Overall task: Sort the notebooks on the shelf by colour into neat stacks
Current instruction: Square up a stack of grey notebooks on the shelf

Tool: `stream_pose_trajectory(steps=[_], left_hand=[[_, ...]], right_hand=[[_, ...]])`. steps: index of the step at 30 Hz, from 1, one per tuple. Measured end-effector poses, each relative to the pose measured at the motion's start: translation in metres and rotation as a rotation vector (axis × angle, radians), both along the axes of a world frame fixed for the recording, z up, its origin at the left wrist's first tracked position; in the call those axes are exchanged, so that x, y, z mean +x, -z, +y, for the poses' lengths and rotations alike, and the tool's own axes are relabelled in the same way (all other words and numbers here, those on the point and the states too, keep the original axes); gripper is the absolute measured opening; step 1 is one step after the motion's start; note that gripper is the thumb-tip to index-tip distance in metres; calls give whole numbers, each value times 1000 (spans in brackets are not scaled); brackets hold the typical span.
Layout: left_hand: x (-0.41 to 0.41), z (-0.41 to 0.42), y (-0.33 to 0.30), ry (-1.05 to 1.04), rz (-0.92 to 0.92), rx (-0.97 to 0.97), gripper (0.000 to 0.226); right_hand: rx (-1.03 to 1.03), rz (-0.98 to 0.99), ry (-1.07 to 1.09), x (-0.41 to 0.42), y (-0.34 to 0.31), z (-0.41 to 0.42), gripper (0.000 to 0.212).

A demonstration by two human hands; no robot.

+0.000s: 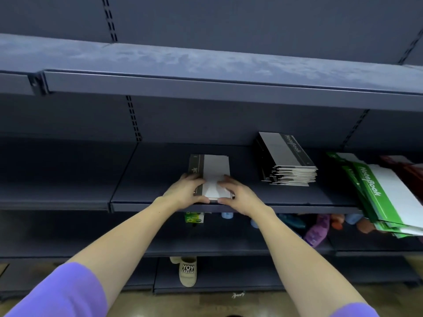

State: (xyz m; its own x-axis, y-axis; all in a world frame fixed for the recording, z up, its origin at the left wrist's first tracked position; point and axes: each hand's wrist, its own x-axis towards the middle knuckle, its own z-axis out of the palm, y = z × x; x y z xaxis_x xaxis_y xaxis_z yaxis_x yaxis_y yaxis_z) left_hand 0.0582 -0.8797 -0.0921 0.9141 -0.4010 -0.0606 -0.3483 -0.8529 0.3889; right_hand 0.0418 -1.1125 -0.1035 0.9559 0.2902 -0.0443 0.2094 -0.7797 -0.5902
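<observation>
Fingers of left hand and right hand curl over a flat black-and-white notebook, thumbs at its near edge, on matte dark metal shelf. Black stack right; glossy green stack beyond, overhanging.

Two hands on view, left hand and right hand. Three notebook piles on the middle shelf: one small black-and-white stack under the hands, one taller black-and-white stack, one messy green-and-white heap; sheets per pile too many and too tight to count. One dark red item at far right, blurred. One beige slipper below. Two purple sleeves.
</observation>
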Motion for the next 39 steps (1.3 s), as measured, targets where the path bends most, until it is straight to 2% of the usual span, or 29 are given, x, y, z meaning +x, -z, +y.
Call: stream_pose_trajectory(steps=[6, 11, 15, 19, 23, 27, 33, 36, 39], left_hand=[[17, -2, -1, 13, -23, 15, 62], [41, -12, 1, -45, -91, 48, 50], [51, -11, 11, -27, -173, 152, 52], [52, -8, 18, -27, -161, 140, 49], [49, -8, 18, -84, -138, 84, 43], [43, -25, 3, -73, -158, 76, 50], [32, -83, -23, 65, -109, -78, 53], [25, -123, -26, 97, -22, -124, 61], [19, -161, -23, 38, 103, -219, 74]], right_hand=[[-133, -18, 16, 24, -3, 3, 55], [-189, -115, 147, 52, 8, 12, 42], [-234, -227, 140, 68, 19, 16, 37], [-268, -272, 103, 69, 15, 12, 38], [-276, -201, 95, 65, 7, 20, 44], [-248, -186, 141, 48, 0, 17, 49], [-134, -297, 404, 9, -7, -45, 35], [-129, -305, 500, -11, -10, -82, 29], [-119, -252, 577, -23, -10, -120, 33]])
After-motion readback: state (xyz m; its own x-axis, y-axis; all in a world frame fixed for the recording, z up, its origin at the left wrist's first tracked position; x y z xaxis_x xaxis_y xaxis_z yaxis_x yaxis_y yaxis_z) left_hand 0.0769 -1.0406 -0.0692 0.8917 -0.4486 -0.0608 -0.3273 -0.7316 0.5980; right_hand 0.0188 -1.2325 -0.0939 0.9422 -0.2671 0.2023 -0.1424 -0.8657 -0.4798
